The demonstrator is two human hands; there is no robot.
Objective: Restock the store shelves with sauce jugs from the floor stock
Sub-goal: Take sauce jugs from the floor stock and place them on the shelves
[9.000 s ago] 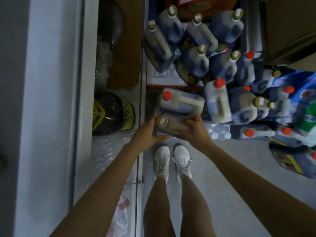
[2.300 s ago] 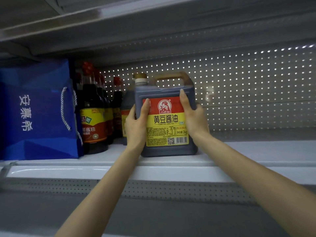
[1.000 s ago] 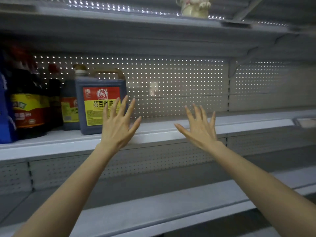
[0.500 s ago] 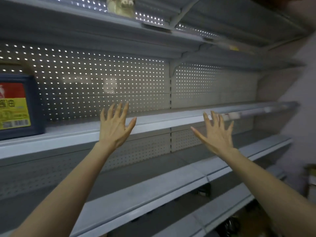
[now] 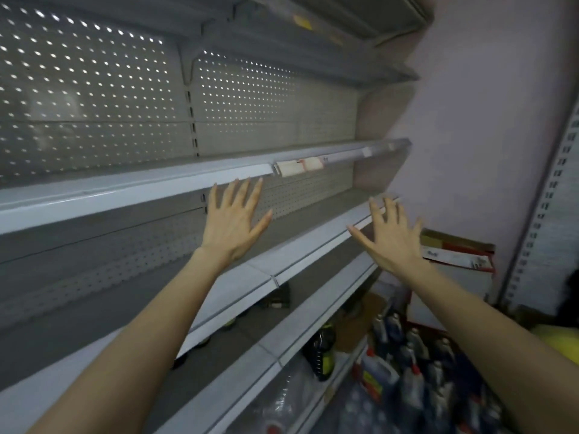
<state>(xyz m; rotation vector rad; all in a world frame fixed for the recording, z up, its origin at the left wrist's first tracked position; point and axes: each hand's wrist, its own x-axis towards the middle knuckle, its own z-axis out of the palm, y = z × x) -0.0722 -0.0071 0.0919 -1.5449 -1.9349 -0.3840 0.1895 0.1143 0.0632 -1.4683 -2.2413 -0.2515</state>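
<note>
— What's new?
— The view has swung right; the jug just shelved is out of frame. Left hand [image 5: 233,219] and right hand [image 5: 391,236], mid-frame, are spread flat and hold nothing.
— So?
— One placed, I'd judge. More sauce jugs [image 5: 404,355] wait on the floor, lower right.
— The room?
— A grey shelf [image 5: 125,189] crosses the left; a pale wall [image 5: 470,120] fills the upper right.

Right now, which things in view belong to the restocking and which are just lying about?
Job:
sauce jugs on the floor
shelf
left hand and right hand, both open and empty

Lying about:
red-trimmed cardboard box
black-and-yellow bag on a low shelf
price tags on the shelf rail
</note>
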